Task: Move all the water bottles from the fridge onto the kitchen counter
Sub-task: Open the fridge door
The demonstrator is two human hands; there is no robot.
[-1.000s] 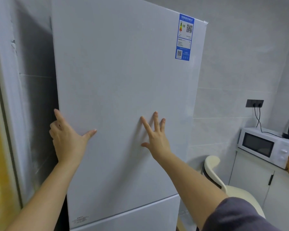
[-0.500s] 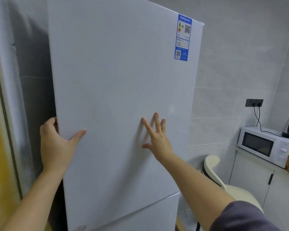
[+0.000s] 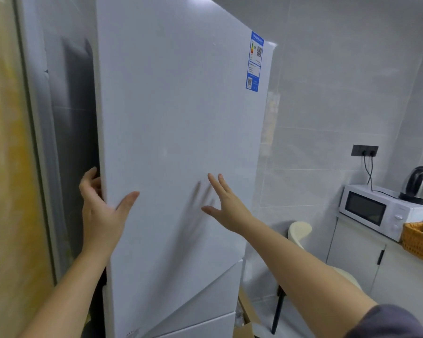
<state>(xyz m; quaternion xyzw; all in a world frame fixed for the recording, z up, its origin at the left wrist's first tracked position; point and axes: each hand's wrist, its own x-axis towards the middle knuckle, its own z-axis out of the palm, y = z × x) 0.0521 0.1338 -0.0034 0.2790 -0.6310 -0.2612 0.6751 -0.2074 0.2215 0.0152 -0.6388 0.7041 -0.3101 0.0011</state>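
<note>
Indoors, left hand point(image 3: 100, 211) gripping fridge door point(image 3: 176, 118) edge, right hand point(image 3: 226, 206) spread, microwave point(image 3: 376, 211) on counter point(image 3: 401, 250)

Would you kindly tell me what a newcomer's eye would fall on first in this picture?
The tall white fridge door fills the middle, standing slightly ajar, with a blue label near its top right corner. The left hand grips its left edge, while the right hand is spread open by its front. A microwave and a steel kettle sit at the far right.
</note>
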